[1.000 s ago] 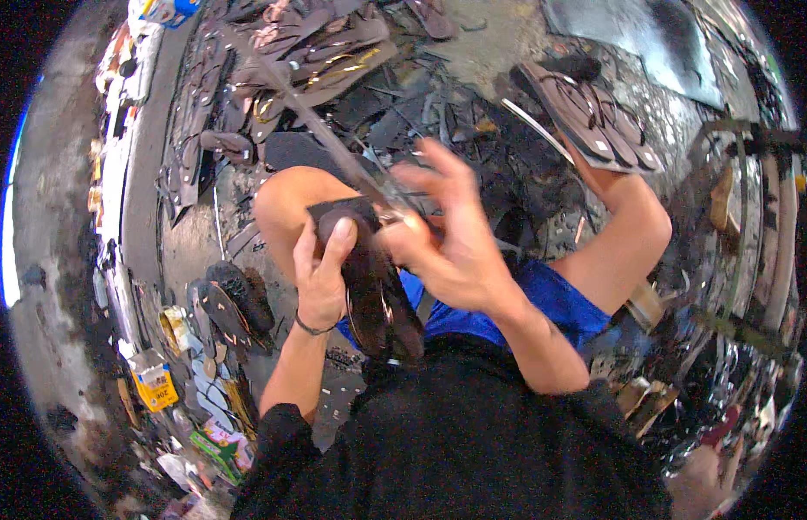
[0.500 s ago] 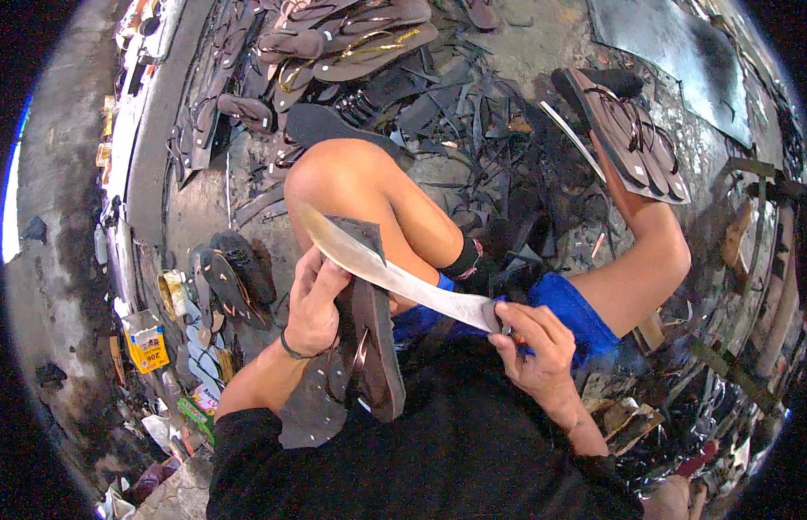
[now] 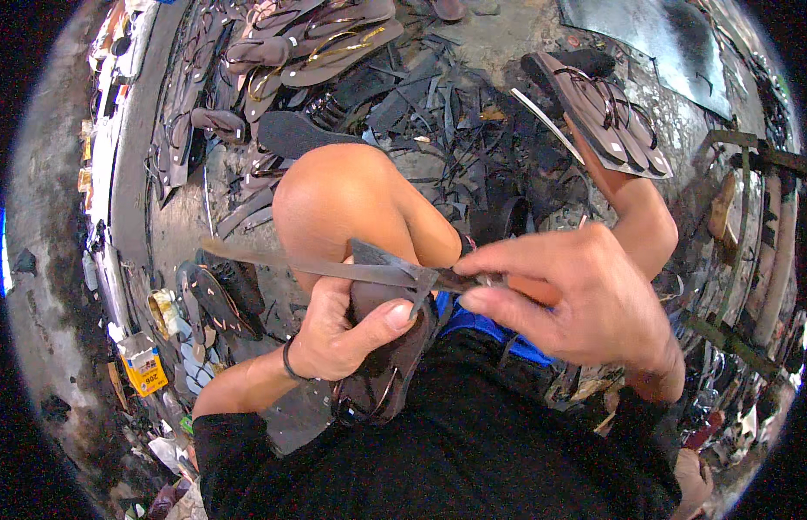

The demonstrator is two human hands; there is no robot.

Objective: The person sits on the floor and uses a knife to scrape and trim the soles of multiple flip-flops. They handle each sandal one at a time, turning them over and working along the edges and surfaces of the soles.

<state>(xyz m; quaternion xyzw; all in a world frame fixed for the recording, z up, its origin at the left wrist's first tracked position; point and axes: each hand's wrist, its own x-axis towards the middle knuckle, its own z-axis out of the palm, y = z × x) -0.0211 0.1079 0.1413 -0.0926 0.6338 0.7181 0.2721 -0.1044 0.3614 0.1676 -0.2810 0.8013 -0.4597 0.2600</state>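
My left hand [image 3: 338,334] is closed around a dark brown flip-flop [image 3: 377,377], its thumb pressed on the sole near the blade. The flip-flop lies over my lap, with its thong straps toward my body. My right hand [image 3: 585,299], slightly blurred, grips the handle of a long curved knife [image 3: 304,267]. The blade runs leftward across the far end of the sole, past my left fingers. A dark pointed flap of sole material [image 3: 379,256] sticks up beside the blade. Whether it is cut free I cannot tell.
Brown flip-flops [image 3: 338,56] are heaped at the upper left. Dark rubber scraps [image 3: 451,121] litter the floor beyond my bent knee [image 3: 334,186]. More flip-flops [image 3: 607,113] lie at the upper right, near a dark sheet [image 3: 646,43]. A yellow box [image 3: 143,368] stands left.
The knife has come down from above the flip-flop onto its far end, the blade shifting left. My right hand has moved up and closer. My left thumb now presses the sole.
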